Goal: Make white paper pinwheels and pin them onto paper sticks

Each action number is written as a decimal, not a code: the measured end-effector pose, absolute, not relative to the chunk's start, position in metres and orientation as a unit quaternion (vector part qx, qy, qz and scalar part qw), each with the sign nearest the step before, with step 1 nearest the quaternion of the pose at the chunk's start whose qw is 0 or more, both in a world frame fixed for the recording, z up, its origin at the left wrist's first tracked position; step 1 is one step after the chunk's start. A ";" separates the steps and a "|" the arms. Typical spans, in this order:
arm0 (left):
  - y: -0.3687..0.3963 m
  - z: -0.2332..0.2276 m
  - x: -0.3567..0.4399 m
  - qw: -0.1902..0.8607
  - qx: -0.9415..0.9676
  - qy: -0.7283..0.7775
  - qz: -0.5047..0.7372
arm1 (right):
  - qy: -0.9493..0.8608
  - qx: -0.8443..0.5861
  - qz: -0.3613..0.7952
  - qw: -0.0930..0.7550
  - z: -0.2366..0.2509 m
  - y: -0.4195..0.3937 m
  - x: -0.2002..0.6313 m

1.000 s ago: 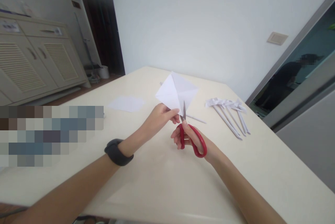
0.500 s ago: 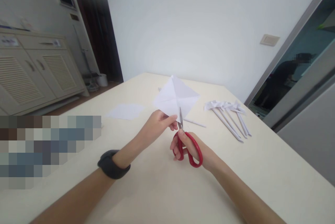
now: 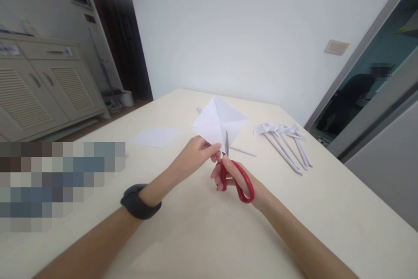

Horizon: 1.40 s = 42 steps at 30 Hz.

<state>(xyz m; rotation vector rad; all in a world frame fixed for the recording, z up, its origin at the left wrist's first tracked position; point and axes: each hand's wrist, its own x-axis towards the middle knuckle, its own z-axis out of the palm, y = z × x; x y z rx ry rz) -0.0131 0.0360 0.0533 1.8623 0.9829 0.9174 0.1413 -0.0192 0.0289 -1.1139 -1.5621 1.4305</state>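
Note:
My left hand (image 3: 196, 152) pinches the near corner of a white creased paper square (image 3: 218, 120), holding it up above the cream table (image 3: 202, 226). My right hand (image 3: 232, 179) grips red-handled scissors (image 3: 237, 179), fingers through the loops. The blades point up and sit in the paper's lower corner, along a crease, right beside my left fingertips. A dark band sits on my left wrist.
Several white paper pinwheels on rolled paper sticks (image 3: 284, 139) lie at the right of the table. A flat white sheet (image 3: 156, 136) lies to the left, and a thin white stick (image 3: 242, 152) behind the scissors. A person stands in the doorway (image 3: 352, 96) at right.
The scissor blades have closed further into the paper's lower corner. Both hands and the paper have stayed almost in the same place; the view shifted slightly.

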 end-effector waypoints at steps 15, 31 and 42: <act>0.037 0.051 -0.013 0.398 0.754 0.375 0.362 | -0.597 -0.409 0.572 0.386 0.020 -0.017 0.140; 0.040 0.045 -0.014 0.316 0.780 0.406 0.357 | -0.594 -0.447 0.552 0.378 0.018 -0.019 0.138; 0.036 0.053 -0.014 0.325 0.762 0.384 0.407 | -0.614 -0.439 0.534 0.381 0.018 -0.020 0.139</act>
